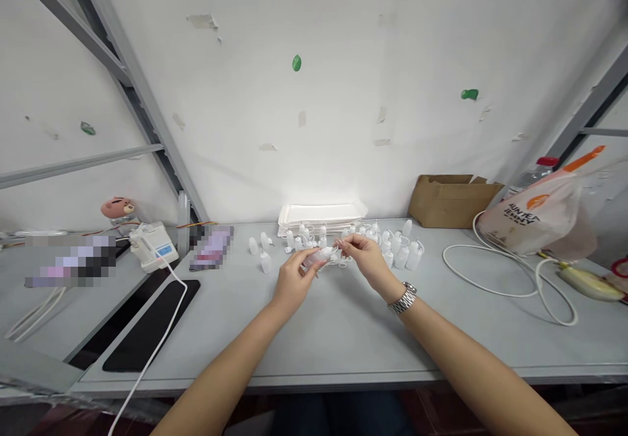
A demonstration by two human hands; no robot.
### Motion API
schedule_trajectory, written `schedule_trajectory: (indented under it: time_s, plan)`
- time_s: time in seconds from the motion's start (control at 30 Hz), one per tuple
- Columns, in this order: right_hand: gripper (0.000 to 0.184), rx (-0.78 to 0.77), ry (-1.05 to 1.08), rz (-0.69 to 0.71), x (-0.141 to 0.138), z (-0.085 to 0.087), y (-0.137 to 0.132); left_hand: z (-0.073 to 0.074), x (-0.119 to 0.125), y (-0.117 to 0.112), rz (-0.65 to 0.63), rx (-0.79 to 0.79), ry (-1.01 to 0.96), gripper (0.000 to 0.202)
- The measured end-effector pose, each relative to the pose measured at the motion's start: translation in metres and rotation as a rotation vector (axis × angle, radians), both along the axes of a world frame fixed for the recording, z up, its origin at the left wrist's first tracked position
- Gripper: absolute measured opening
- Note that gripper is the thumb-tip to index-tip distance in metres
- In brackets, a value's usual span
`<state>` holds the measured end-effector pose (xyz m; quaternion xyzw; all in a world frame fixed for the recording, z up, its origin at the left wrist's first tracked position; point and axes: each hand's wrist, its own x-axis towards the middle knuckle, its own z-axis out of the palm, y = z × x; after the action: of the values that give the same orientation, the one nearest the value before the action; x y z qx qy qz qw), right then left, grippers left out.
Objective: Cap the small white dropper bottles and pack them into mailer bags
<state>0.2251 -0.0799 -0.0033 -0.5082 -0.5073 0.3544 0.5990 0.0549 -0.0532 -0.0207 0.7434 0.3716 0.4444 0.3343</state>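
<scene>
A white wall [338, 83] with tape scraps [203, 21] rises behind a grey table [343, 341] beside metal framing [153, 112].

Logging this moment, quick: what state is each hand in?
Left hand: closed around a small white bottle.
Right hand: closed in a pinch near the bottle's top; whether it grips anything cannot be told.

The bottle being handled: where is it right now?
Near the middle of the head view, the white bottle is held in the left hand, with the right hand close by its right end and stacked white trays beyond.
</scene>
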Motion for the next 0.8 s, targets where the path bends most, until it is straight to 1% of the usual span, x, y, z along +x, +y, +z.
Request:
schedule_trajectory:
  time_s: [0.2,0.37,0.6,0.7,0.8]
  plan:
    - [0.028,0.059,-0.126,0.001,0.004,-0.001,0.002,-0.002,-0.002,0.003,-0.017,0.041,0.039,0.026]
    - [0.030,0.067,-0.177,-0.021,0.002,-0.007,0.002,-0.006,-0.001,0.005,-0.054,-0.021,0.036,0.025]
    - [0.030,0.063,-0.150,-0.034,-0.001,-0.015,0.004,-0.007,-0.002,0.005,-0.086,-0.111,0.038,0.027]
    - [0.030,0.044,-0.110,-0.037,-0.003,-0.011,0.002,-0.005,0.000,0.004,-0.082,-0.121,0.026,0.027]
    - [0.031,0.004,0.020,0.003,-0.005,-0.004,0.000,-0.003,0.002,0.004,-0.064,-0.140,-0.001,0.030]
